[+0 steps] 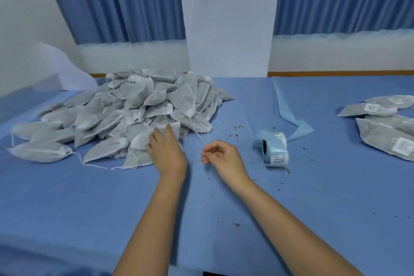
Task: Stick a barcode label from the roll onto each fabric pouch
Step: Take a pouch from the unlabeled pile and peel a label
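Grey unlabelled pouches (125,114) heaped centre-left, left hand (167,152) grip wide on the nearest to draw it; right hand (224,157) grip curled, contents unclear, near label roll (274,149).

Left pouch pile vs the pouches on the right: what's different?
The left pile is large and heaped; the right pouches are few in view and lie fairly flat. No labels show on the left pile; the right pouches carry white barcode labels. The left hand touches the left pile; nothing touches the right pouches. Both are grey fabric pouches on the blue table cover.
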A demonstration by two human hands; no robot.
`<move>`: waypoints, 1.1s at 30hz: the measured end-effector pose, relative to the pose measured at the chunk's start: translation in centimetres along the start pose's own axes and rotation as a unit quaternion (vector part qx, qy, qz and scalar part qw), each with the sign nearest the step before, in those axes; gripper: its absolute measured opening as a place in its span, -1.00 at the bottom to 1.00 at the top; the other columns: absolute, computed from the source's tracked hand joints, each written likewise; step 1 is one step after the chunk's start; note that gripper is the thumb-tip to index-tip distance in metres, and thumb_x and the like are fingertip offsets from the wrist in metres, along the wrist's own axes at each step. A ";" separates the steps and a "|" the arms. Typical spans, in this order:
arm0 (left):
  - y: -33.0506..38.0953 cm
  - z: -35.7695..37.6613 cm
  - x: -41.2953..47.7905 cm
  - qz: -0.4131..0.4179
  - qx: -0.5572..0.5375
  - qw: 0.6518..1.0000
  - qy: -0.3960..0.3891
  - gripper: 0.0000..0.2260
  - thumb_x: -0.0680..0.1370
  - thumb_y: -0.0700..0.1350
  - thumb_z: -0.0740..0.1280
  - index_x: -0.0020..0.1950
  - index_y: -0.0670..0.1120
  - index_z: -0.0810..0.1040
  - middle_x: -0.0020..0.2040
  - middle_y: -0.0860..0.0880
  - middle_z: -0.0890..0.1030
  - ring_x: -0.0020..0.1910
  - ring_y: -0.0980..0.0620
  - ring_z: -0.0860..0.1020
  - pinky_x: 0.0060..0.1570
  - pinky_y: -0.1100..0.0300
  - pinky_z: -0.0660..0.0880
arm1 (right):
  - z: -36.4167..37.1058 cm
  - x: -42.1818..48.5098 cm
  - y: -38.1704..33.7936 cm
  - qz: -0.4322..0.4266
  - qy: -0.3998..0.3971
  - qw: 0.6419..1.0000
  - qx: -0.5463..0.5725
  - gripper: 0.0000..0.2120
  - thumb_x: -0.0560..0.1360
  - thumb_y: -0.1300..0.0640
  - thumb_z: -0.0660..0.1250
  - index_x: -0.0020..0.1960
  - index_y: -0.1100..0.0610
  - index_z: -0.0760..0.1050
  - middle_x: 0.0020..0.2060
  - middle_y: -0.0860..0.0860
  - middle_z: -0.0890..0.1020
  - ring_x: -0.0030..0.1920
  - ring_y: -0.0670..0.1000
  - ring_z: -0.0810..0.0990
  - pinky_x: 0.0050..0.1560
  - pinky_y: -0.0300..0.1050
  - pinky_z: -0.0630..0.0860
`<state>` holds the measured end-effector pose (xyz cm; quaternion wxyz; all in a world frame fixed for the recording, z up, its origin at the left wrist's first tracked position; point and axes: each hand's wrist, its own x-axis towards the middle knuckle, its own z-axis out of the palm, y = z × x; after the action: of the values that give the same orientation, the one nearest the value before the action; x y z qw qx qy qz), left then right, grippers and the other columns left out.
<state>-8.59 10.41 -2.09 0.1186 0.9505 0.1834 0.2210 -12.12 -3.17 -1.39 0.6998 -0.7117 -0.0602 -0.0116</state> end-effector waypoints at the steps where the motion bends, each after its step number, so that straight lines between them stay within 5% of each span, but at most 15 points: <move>1: -0.3 0.2 0.2 -0.007 0.032 0.999 -0.014 -0.44 0.54 -0.23 0.32 0.50 -0.04 0.22 0.40 -0.17 0.34 0.36 -0.18 0.31 0.23 -0.04 0.29 | 0.4 0.2 0.6 0.018 -0.008 1.000 -0.015 -0.84 0.49 0.47 0.22 -0.11 0.26 0.49 -0.22 0.17 0.58 -0.36 -0.06 0.58 -0.19 -0.28 0.52; 5: -0.1 0.5 0.3 -0.008 0.029 1.000 0.002 -0.60 0.53 -0.12 0.37 0.35 -0.03 0.40 0.21 -0.10 0.45 0.19 -0.13 0.35 0.05 0.01 0.27 | 0.6 0.4 2.0 0.057 -0.014 0.998 -0.038 -0.86 0.49 0.42 0.26 -0.03 0.23 0.49 -0.09 0.20 0.61 -0.29 0.00 0.59 -0.10 -0.19 0.54; 8: 1.2 0.2 -0.8 0.022 -0.153 0.985 0.080 -0.61 0.51 0.07 0.40 0.25 -0.10 0.49 0.12 -0.07 0.53 0.16 -0.10 0.42 0.07 0.03 0.25 | 0.1 0.6 2.0 0.022 -0.008 0.999 -0.046 -0.72 0.48 0.42 0.27 0.13 0.18 0.43 0.10 0.11 0.60 -0.08 -0.03 0.60 -0.01 -0.17 0.54; 11: 4.0 -1.0 -2.9 0.017 -0.518 0.853 0.055 -0.76 0.55 -0.06 0.39 0.15 -0.14 0.51 -0.02 0.02 0.60 -0.02 0.12 0.55 -0.02 0.22 0.41 | -0.6 0.7 0.9 -0.040 -0.004 0.999 -0.002 -0.50 0.47 0.39 0.34 0.34 0.13 0.30 0.17 -0.09 0.51 0.10 -0.23 0.52 -0.02 -0.38 0.49; 16: 7.8 -2.1 -4.1 -0.038 -0.671 0.740 0.030 -0.96 0.62 -0.10 0.30 0.06 -0.01 0.47 -0.11 0.05 0.61 -0.15 0.31 0.57 -0.14 0.44 0.45 | -2.9 0.4 -1.4 -0.054 0.011 0.996 -0.073 -0.77 0.49 0.18 0.40 0.10 0.07 0.44 -0.09 -0.05 0.65 -0.13 -0.07 0.63 -0.14 -0.22 0.56; 19: 9.1 -2.0 -2.9 -0.121 -0.704 0.699 0.041 -0.92 0.65 -0.08 0.23 0.09 -0.06 0.42 -0.13 0.13 0.55 -0.27 0.44 0.52 -0.24 0.53 0.39 | -5.0 -0.3 -2.5 -0.018 -0.049 0.994 -0.097 -0.90 0.54 0.15 0.34 -0.14 0.12 0.48 -0.43 -0.05 0.59 -0.51 -0.10 0.47 -0.48 -0.22 0.40; 23: 9.5 -0.5 -1.0 -0.236 -0.709 0.664 0.027 -0.75 0.65 -0.05 0.21 0.25 -0.17 0.37 -0.02 0.05 0.54 -0.12 0.17 0.53 -0.24 0.45 0.41 | -7.7 -0.9 -3.2 -0.055 -0.050 0.966 -0.248 -0.80 0.56 0.16 0.29 -0.23 0.14 0.57 -0.62 -0.12 0.27 -0.55 -0.12 0.18 -0.47 -0.28 0.16; 25: 9.6 0.1 -0.6 -0.251 -0.699 0.669 0.024 -0.71 0.62 -0.14 0.26 0.31 -0.15 0.30 0.15 -0.09 0.49 -0.06 0.08 0.53 -0.18 0.40 0.45 | -8.8 -1.3 -3.7 -0.090 -0.060 0.941 -0.319 -0.80 0.55 0.17 0.27 -0.21 0.10 0.59 -0.62 -0.11 0.30 -0.54 -0.09 0.25 -0.47 -0.28 0.16; 27: 10.0 0.8 -1.1 -0.201 -0.613 0.763 0.033 -0.50 0.54 -0.25 0.34 0.43 -0.12 0.24 0.32 -0.19 0.34 0.14 -0.06 0.50 0.08 0.20 0.49 | -10.0 -1.5 -4.4 -0.130 -0.075 0.909 -0.388 -0.82 0.56 0.16 0.27 -0.19 0.10 0.58 -0.57 -0.18 0.39 -0.46 -0.15 0.37 -0.38 -0.28 0.25; 29: 10.4 1.3 -2.3 -0.055 -0.499 0.860 0.094 -0.52 0.50 -0.23 0.38 0.40 -0.14 0.37 0.35 -0.18 0.30 0.29 -0.12 0.40 0.27 0.02 0.39 | -11.1 -1.1 -4.7 -0.162 -0.074 0.885 -0.430 -0.83 0.56 0.16 0.28 -0.18 0.12 0.58 -0.52 -0.21 0.42 -0.38 -0.21 0.41 -0.31 -0.30 0.26; 31: 10.8 1.5 -3.5 0.144 -0.497 0.851 0.092 -0.79 0.56 -0.13 0.28 0.14 -0.16 0.58 0.19 -0.07 0.50 0.20 0.00 0.49 0.20 0.07 0.42 | -12.1 -0.5 -4.7 -0.183 -0.056 0.870 -0.455 -0.86 0.56 0.17 0.28 -0.15 0.12 0.57 -0.46 -0.23 0.40 -0.36 -0.24 0.41 -0.27 -0.29 0.24; 33: 10.8 1.6 -4.2 0.270 -0.514 0.814 -0.021 -0.65 0.60 -0.02 0.13 -0.14 -0.17 0.62 -0.16 0.01 0.63 -0.15 0.10 0.57 -0.07 0.12 0.47 | -12.8 0.1 -4.4 -0.202 -0.032 0.869 -0.451 -0.87 0.55 0.19 0.29 -0.15 0.14 0.56 -0.41 -0.25 0.41 -0.36 -0.25 0.41 -0.25 -0.33 0.24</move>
<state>-8.17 -1.31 -1.75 0.5295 0.7664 -0.2238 0.2867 -11.65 -15.91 3.24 0.2825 -0.9223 -0.2130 -0.1554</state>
